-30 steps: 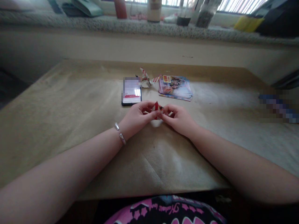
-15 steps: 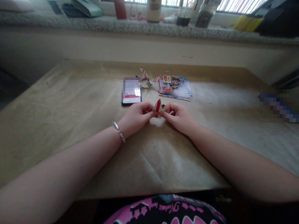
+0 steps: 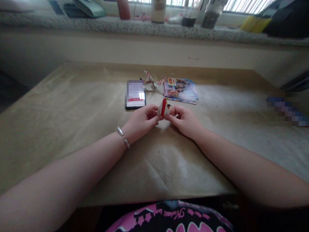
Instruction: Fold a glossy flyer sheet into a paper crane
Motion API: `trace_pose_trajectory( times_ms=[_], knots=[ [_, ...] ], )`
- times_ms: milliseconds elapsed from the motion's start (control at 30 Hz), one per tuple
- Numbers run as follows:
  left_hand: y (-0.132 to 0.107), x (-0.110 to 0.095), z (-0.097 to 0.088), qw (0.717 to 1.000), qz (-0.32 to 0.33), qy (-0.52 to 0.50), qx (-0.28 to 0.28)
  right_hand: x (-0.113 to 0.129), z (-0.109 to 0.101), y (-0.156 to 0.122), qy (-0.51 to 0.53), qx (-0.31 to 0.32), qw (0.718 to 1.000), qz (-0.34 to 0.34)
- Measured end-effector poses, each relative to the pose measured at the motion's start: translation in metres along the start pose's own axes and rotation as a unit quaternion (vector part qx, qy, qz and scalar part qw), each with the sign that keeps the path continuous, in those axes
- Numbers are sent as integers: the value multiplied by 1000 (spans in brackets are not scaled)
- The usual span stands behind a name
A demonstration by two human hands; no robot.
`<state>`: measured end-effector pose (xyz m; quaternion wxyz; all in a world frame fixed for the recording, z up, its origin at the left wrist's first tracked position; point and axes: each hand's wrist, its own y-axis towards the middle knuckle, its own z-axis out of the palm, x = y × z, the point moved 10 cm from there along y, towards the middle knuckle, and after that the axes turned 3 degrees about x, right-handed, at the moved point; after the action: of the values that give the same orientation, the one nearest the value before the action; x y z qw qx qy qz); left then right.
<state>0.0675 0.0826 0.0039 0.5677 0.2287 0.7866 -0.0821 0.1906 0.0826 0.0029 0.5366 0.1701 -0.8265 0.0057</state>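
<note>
A small folded piece of white paper with a red stripe (image 3: 163,109) stands up between my two hands, its point upward. My left hand (image 3: 142,117) pinches its left side between fingers and thumb, and a silver bangle (image 3: 123,137) circles that wrist. My right hand (image 3: 183,121) grips the lower right side with its fingertips. The paper's base is hidden behind my fingers.
A phone with a blurred screen (image 3: 135,96) lies just beyond my left hand. Behind my right hand are a stack of printed leaflets (image 3: 180,91) and a twisted paper strip (image 3: 149,80). Jars stand on a speckled stone ledge (image 3: 135,27).
The folded paper now shows more between my hands, which have drawn slightly apart. A second ago my fingers covered most of it.
</note>
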Motion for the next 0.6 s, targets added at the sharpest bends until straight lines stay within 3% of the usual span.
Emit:
trace_pose_trajectory(
  times_ms=[100, 400, 600],
  knots=[
    [0, 2, 2, 1000, -5, -25, 8, -1, 1, -1, -3, 3, 1000, 0],
    [-2, -4, 4, 999, 8, 47, 23, 4, -2, -4, 23, -19, 999, -33],
    [-2, -6, 0, 999, -9, 49, 4, 5, -4, -4, 88, -7, 996, -18]
  ],
)
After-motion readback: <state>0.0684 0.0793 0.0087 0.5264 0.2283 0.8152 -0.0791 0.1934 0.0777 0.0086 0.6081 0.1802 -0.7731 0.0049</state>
